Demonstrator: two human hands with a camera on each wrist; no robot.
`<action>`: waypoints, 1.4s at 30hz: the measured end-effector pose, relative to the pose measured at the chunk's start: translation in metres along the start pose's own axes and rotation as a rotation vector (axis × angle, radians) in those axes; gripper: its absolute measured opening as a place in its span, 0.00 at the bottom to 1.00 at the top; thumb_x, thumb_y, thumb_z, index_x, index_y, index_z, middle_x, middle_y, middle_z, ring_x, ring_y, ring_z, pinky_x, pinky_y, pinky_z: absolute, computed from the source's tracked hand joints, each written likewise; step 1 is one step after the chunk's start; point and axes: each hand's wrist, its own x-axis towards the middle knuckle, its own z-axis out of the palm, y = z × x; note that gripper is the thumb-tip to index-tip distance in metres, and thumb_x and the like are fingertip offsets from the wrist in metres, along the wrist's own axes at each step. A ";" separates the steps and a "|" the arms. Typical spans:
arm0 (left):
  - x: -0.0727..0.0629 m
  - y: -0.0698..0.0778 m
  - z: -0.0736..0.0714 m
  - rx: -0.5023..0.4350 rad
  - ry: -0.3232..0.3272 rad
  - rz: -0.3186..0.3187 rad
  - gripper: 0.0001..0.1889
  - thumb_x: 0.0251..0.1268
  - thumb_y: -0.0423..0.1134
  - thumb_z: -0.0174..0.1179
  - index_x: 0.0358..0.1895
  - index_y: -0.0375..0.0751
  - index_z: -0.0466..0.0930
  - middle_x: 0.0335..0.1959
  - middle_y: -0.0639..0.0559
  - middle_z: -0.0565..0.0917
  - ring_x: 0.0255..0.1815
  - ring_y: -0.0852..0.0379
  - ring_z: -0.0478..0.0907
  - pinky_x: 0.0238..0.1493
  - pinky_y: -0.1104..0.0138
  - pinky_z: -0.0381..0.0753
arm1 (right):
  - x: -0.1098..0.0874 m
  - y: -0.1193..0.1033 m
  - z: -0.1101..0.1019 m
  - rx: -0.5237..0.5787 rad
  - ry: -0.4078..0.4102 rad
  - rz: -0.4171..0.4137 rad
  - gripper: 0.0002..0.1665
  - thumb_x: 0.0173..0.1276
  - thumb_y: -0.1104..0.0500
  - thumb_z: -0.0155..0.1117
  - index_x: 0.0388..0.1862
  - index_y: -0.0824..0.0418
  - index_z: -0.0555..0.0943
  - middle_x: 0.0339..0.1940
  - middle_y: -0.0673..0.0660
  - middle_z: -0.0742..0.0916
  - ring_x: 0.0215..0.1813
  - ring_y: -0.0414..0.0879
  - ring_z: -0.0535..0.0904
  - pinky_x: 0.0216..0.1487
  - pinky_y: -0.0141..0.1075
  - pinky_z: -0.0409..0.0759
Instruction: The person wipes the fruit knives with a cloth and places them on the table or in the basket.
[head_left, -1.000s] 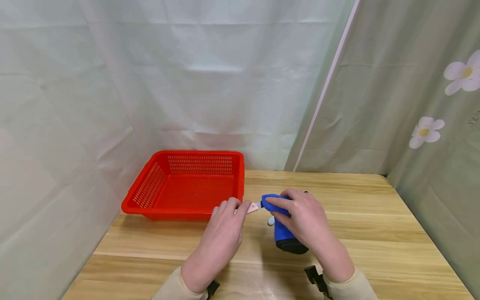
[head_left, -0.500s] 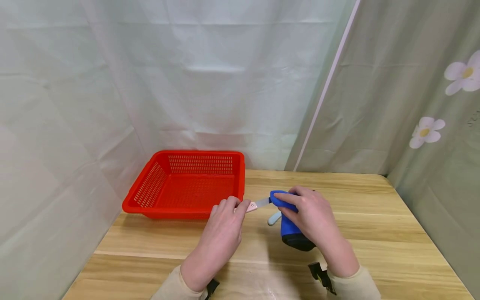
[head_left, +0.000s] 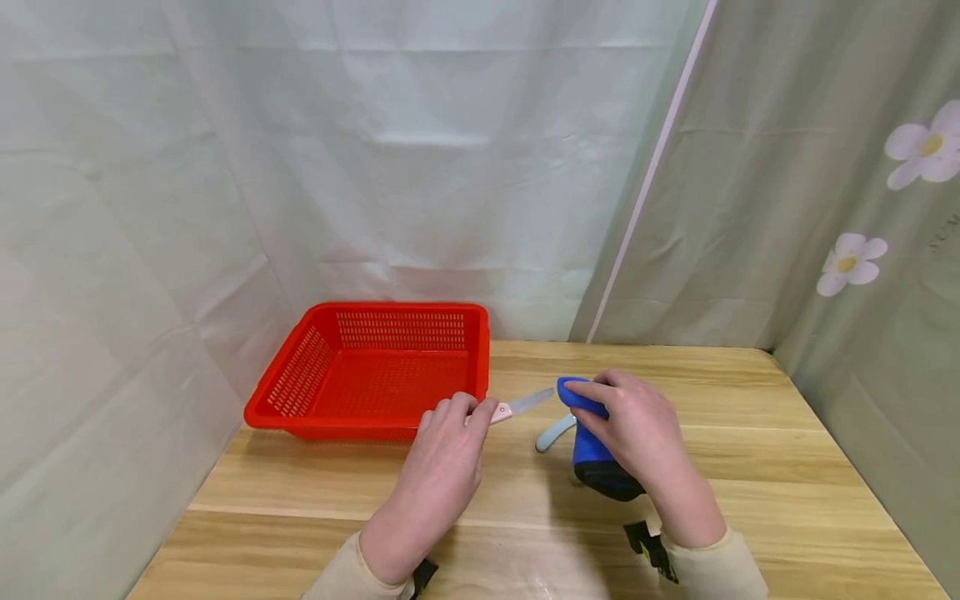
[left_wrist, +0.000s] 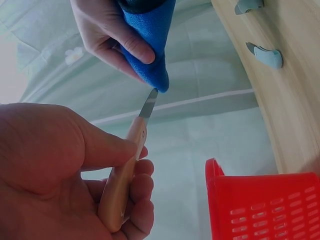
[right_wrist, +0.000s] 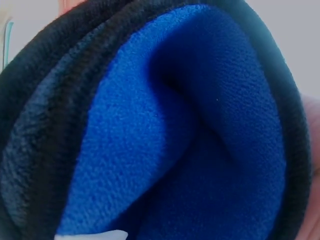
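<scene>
left hand (head_left: 442, 467): thumb and curled fingers closed round the wooden-looking, pale pinkish handle of a small knife (head_left: 528, 402). knife is held up in the air above the table (head_left: 757, 450), at the right front corner of the basket as the head view shows it; blade points away from the hand, toward the cloth (head_left: 594, 450).

right hand (head_left: 633, 425): thumb and fingers pinch the cloth, blue with black edging, with little gap between them. cloth is bunched and folded; its lower, black-edged part hangs below the hand. one blue fold sticks out past the fingertips toward the blade. tip of the knife lies just beside this fold; contact cannot be told. right wrist view is filled by the cloth, its blue hollow and dark borders, with a small white tag (right_wrist: 92, 235) at the bottom edge.

on the table, left wrist view: a second knife (left_wrist: 267, 56) with pale blue handle and short dark blade; near it a pale blue piece (left_wrist: 248, 6), cut off by the frame.

red basket (head_left: 480, 367), slotted walls, on the table left of both hands. pale curtain (head_left: 420, 167) behind; white flowers (head_left: 847, 264) printed at right. cream sleeves (head_left: 716, 571) at both wrists.
</scene>
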 end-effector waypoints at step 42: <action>0.000 0.004 -0.002 0.015 -0.062 0.006 0.21 0.70 0.28 0.75 0.63 0.42 0.85 0.46 0.47 0.82 0.40 0.52 0.76 0.42 0.62 0.76 | -0.002 -0.042 0.002 0.031 -0.029 -0.106 0.29 0.56 0.55 0.93 0.59 0.43 0.94 0.46 0.53 0.90 0.46 0.53 0.87 0.49 0.50 0.86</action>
